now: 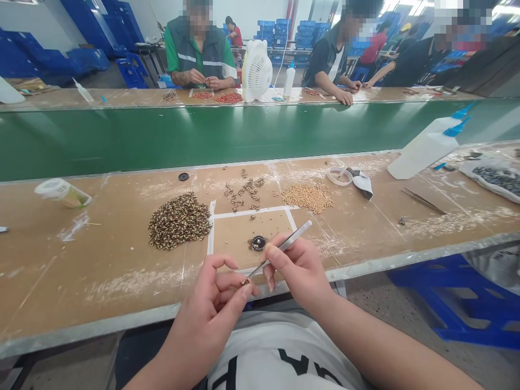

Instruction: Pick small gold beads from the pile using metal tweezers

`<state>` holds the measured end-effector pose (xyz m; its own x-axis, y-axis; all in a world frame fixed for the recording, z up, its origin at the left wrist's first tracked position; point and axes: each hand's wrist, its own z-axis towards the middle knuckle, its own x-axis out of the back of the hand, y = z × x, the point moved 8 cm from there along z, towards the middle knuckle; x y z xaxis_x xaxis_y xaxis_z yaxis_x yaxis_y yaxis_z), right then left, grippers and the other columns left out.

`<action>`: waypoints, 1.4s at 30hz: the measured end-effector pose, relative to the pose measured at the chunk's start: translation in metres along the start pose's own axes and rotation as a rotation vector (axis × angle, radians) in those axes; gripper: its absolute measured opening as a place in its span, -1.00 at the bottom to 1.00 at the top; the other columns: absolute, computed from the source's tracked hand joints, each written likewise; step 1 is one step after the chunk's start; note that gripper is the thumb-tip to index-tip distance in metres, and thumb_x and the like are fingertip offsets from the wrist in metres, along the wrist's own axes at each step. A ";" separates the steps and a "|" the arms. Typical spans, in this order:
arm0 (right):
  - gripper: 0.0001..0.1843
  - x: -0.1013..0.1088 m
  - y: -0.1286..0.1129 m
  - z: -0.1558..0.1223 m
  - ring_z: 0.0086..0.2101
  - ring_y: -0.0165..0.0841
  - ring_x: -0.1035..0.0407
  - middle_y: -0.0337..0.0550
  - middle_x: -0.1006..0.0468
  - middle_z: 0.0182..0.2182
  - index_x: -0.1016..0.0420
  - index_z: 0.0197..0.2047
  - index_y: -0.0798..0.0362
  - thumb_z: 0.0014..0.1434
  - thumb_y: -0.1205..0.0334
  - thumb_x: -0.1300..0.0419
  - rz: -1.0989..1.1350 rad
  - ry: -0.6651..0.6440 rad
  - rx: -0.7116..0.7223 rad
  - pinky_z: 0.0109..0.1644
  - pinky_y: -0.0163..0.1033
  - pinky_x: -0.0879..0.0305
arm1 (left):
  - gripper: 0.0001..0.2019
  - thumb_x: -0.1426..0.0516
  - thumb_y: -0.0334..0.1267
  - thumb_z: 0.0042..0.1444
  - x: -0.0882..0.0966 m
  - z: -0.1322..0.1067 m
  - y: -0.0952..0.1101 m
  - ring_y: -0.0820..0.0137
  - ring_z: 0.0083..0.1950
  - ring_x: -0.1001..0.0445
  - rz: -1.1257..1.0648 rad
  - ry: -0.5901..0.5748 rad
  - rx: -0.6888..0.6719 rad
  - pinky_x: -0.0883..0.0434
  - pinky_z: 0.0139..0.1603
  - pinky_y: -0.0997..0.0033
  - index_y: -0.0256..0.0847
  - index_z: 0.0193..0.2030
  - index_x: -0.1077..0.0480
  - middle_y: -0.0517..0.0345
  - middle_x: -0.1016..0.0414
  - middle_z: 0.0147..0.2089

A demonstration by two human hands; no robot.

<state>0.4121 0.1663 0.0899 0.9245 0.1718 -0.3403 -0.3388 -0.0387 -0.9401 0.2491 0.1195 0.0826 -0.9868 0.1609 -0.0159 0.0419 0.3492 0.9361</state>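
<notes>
Workbench: long tan board bench (pixel 81 271), dusted with white powder, in a big factory room.

Tiny piece: one small brownish metal piece (pixel 245 281) right at the tweezer tips, up in the air over the bench's near edge.

Left hand (pixel 211 309): closest to the piece. Its curled fingers (pixel 231 286) sit just under it, but I can't tell if they're actually pinching it.

Right hand (pixel 296 271): thumb and fingers pressed together, pinching the steel tweezers (pixel 284 246).

Tweezer line: long axis runs from upper right down to lower left, tips aimed at the piece and the left hand.

Taped square: white tape outline (pixel 247 212) on the bench, with a round black-and-silver disc (pixel 258 243) inside, just ahead of the hands.

Counts: two hands, one pair of tweezers in hand, a second pair of tweezers (pixel 423 201) lying off to the right, one disc. Way too many to count in the brown patterned ring pile (pixel 179 221), the tan bead pile (pixel 307 197) or the loose gold-coloured bits (pixel 244 189).

Further out: white squeeze bottle (pixel 422 149), plastic bag of dark parts (pixel 498 181), green belt (pixel 122 141), and co-workers (pixel 199 54) at the bench opposite.
</notes>
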 end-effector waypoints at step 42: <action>-0.43 -0.006 -0.083 -0.041 -0.45 -0.33 -0.38 -0.20 -0.30 -0.47 -0.27 -0.56 -0.01 0.50 0.01 -0.16 0.227 -0.220 0.259 -0.35 -0.19 -0.37 | -0.65 -0.23 0.04 0.21 -0.035 -0.006 -0.101 0.58 -0.64 0.00 0.067 -0.692 0.561 0.14 -0.66 0.47 -0.19 -0.40 -0.37 0.31 -0.27 -0.53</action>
<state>0.4416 0.1281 0.1687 0.7710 0.3949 -0.4995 -0.5890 0.1443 -0.7951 0.2788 0.0727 -0.0089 -0.6721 0.6548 -0.3457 0.3456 0.6903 0.6357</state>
